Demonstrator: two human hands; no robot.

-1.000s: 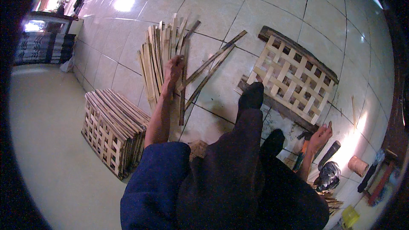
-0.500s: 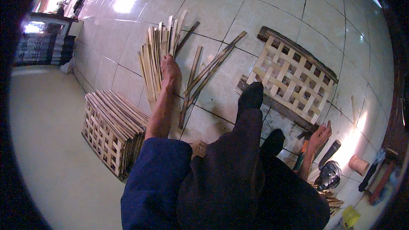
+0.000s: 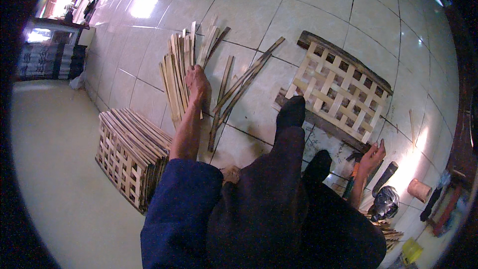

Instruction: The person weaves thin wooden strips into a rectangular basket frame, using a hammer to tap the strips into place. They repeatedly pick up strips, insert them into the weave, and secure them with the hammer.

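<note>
My left hand [image 3: 197, 82] reaches out over a fanned bundle of pale bamboo strips [image 3: 173, 77]. Its fingers are closed at the bundle's right side, with strips sticking out beyond them; how many they grip is hidden. A woven bamboo lattice panel [image 3: 332, 88] lies on the floor at the right, between two dark wooden bars [image 3: 348, 59]. The toe of my dark-socked foot [image 3: 291, 112] rests at its near left corner. Beside the panel's near right corner, my right hand [image 3: 371, 158] hovers with fingers apart, holding nothing.
Several loose darker strips [image 3: 249, 77] lie between bundle and panel. A stack of woven panels [image 3: 124, 162] stands at left. Near my right arm are an orange-handled tool [image 3: 353, 172], a dark handle [image 3: 385, 177], a shiny dark bundle [image 3: 385, 203], a pinkish cylinder [image 3: 419, 190] and a yellow container [image 3: 411, 251].
My left hand has shifted slightly left and toward me, and the strips near its fingers have spread apart. The right hand stays almost where it was.
</note>
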